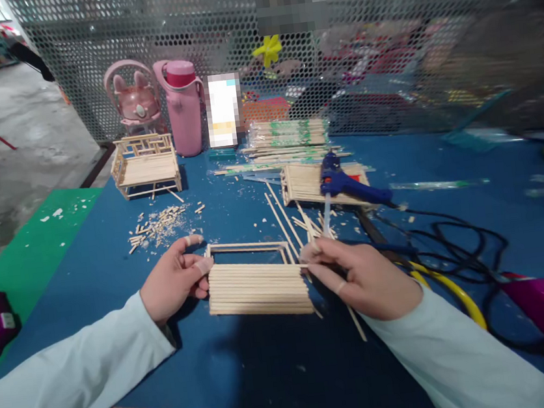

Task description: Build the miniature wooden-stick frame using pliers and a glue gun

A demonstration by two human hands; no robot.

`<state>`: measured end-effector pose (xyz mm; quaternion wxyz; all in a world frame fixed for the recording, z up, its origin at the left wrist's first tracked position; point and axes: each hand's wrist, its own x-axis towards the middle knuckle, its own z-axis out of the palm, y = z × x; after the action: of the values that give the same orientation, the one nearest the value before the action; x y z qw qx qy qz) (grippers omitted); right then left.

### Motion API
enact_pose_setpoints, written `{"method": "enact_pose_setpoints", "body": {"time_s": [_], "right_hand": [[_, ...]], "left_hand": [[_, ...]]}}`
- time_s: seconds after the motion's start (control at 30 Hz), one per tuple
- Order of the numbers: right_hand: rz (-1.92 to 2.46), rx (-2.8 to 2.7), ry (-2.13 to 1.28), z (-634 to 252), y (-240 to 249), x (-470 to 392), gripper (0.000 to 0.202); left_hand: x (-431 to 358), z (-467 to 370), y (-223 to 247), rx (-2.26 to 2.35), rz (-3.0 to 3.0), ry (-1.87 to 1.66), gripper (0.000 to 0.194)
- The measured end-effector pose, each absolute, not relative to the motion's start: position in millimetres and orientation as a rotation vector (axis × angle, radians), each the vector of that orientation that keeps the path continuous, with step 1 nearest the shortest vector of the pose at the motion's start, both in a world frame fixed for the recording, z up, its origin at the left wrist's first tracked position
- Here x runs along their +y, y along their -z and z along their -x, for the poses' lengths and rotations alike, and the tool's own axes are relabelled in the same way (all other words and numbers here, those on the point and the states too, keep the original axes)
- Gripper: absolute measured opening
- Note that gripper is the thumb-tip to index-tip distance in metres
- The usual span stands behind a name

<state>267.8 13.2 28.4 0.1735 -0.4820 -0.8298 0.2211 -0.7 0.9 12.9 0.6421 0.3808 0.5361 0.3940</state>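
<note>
A small frame of thin wooden sticks lies before me, its near part covered by a row of sticks laid side by side and its far part open. My left hand pinches the frame's left end between thumb and fingers. At the opposite end, my right hand has thumb and forefinger closed on the tip of a wooden stick along the far edge of the row. Pale wraps cover some fingertips. Loose sticks lie beside and partly beneath my right hand.
A blue glue gun rests on another stick panel, its cable trailing right. A finished-looking miniature stick bench, cut scraps, a pink bottle and bagged sticks stand or lie farther back. Yellow-handled cutters are right.
</note>
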Motion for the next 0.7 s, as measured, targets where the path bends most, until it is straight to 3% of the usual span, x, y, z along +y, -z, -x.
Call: {"method": "enact_pose_setpoints", "body": {"time_s": [0.37, 0.7], "right_hand": [[1.361, -2.349, -0.563, -266.2, -24.4, 13.7, 0.019], [1.254, -2.388, -0.537, -267.9, -26.2, 16.6, 0.020]], "left_hand": [[-1.9, -3.0, -12.6, 1.217, -0.857, -0.925, 0.058], [9.8, 11.5, -19.5, 1.200, -0.703, -0.795, 0.039]]}}
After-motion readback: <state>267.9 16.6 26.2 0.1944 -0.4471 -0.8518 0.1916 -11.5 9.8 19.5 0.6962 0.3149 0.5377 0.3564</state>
